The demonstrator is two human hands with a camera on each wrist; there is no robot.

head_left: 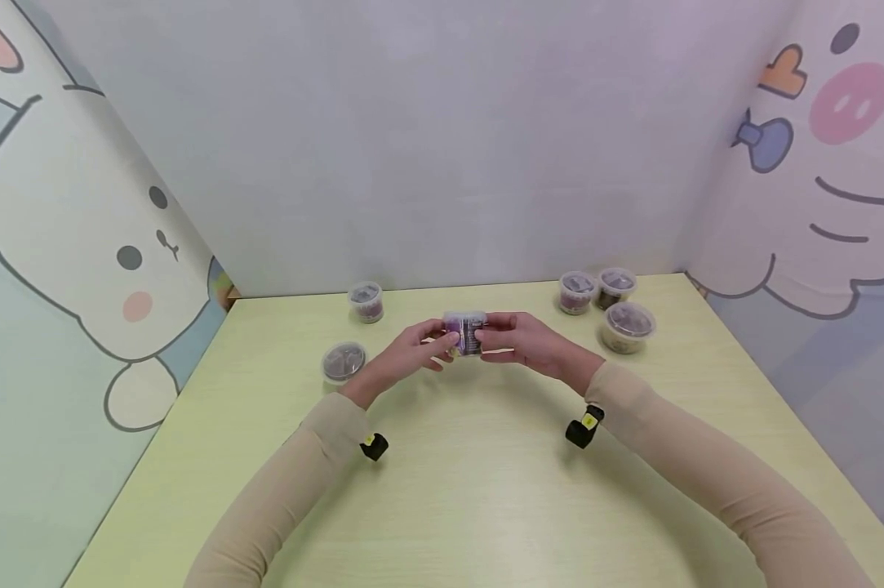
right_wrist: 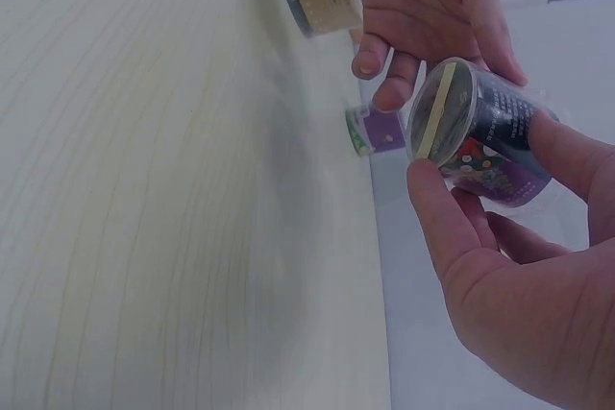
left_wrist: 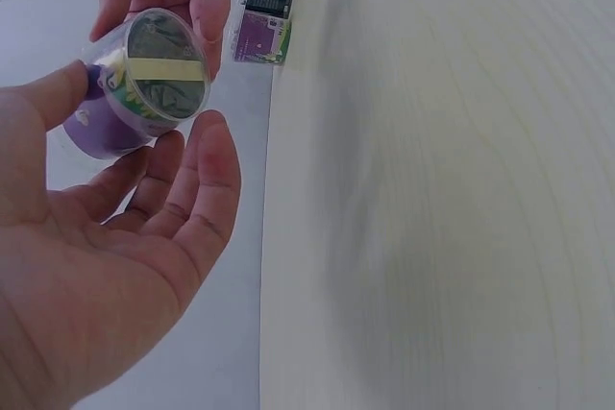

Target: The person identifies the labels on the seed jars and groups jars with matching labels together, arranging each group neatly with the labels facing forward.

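Observation:
Both hands hold a small clear plastic cup (head_left: 466, 336) with a purple and dark label, raised over the far part of the table. My left hand (head_left: 415, 349) has its thumb against the cup's side and its fingers below, as the left wrist view shows. From the other side, my right hand (head_left: 527, 341) grips it between thumb and fingers. A yellowish strip (left_wrist: 165, 69) crosses the cup's round end, which faces the wrist cameras. Close to the left forearm stands a wide lidded tub (head_left: 344, 362).
Another lidded cup (head_left: 366, 302) stands at the back left of the pale yellow table (head_left: 478, 490). Grouped at the back right are two lidded cups (head_left: 576, 294) (head_left: 616, 286) and a wider tub (head_left: 628, 327). Cloth walls (head_left: 442, 147) border the table behind and at both sides.

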